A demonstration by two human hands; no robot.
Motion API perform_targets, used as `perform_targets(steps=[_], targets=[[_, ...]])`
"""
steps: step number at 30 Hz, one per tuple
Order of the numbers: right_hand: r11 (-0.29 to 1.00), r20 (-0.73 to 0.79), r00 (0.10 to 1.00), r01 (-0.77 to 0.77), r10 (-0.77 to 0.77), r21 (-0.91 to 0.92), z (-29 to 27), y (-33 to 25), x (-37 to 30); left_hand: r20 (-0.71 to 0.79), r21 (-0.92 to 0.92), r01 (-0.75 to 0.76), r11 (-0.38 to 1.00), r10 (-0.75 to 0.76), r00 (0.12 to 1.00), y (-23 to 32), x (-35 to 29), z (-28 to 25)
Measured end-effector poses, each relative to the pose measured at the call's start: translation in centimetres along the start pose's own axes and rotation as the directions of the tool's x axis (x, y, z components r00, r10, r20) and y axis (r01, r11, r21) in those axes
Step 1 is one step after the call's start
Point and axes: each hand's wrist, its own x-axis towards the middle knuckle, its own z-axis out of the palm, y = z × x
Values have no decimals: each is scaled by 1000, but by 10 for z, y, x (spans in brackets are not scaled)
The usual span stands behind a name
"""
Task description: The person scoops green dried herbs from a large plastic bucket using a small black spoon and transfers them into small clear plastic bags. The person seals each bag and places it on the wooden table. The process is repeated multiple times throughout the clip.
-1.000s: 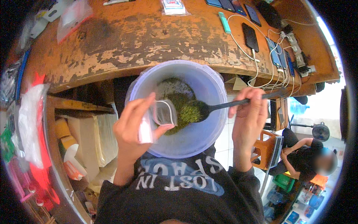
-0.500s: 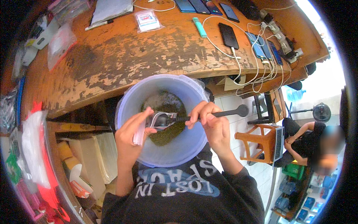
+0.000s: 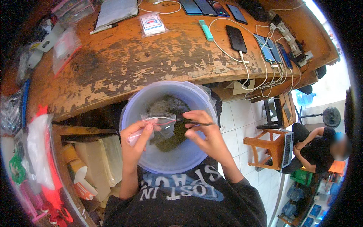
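Between the thumb and fingers of my left hand (image 3: 133,142) is a small clear zip bag (image 3: 165,130) with a red line along its top. A pale pinkish plastic strip (image 3: 134,138) shows in the same palm. My right hand (image 3: 207,139) holds a black spoon (image 3: 203,124) by its handle, with fingers partly spread; its bowl is hard to make out. Both hands are above a translucent bluish bucket (image 3: 130,113) in my lap. Loose dark greenish-brown grains (image 3: 170,145) lie in the bucket.
Beyond the bucket stands a worn wooden table (image 3: 113,68) with several phones (image 3: 236,38), white charging cables and a bagged card (image 3: 152,25). Plastic packs (image 3: 39,151) lie at the left. To the right are an orange stool (image 3: 266,145) and a seated person (image 3: 314,149).
The black spoon has drawn away from the zip bag, where its bowl was at the mouth. My right hand has turned and its fingers have loosened. The bag now hangs flatter.
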Motion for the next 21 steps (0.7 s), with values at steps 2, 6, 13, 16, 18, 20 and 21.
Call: perform_targets(steps=[2, 6, 13, 16, 18, 20, 21], targets=[[1000, 16, 1000, 25, -25, 18, 9, -5, 2, 30, 2, -26, 1000, 26, 999, 0, 0, 1], [989, 6, 1000, 0, -1, 147, 16, 0, 4, 80, -1, -125, 992, 124, 989, -1, -3, 7], [989, 4, 1000, 4, -5, 151, 11, 1, 4, 6, 107, -252, 962, 253, 967, 3, -2, 16], [985, 23, 997, 64, -68, 157, 9, 3, 5, 66, 162, -381, 910, 375, 925, -2, 2, 17], [988, 26, 995, 91, -95, 124, 7, 3, 4, 93, 182, -458, 870, 449, 889, -3, 3, 21], [985, 27, 991, 124, -128, 116, 5, 5, 4, 95, 204, -510, 836, 502, 860, -4, 4, 26], [981, 25, 989, 145, -149, 128, 4, 5, 4, 86, 219, -525, 822, 520, 850, -4, 4, 28]])
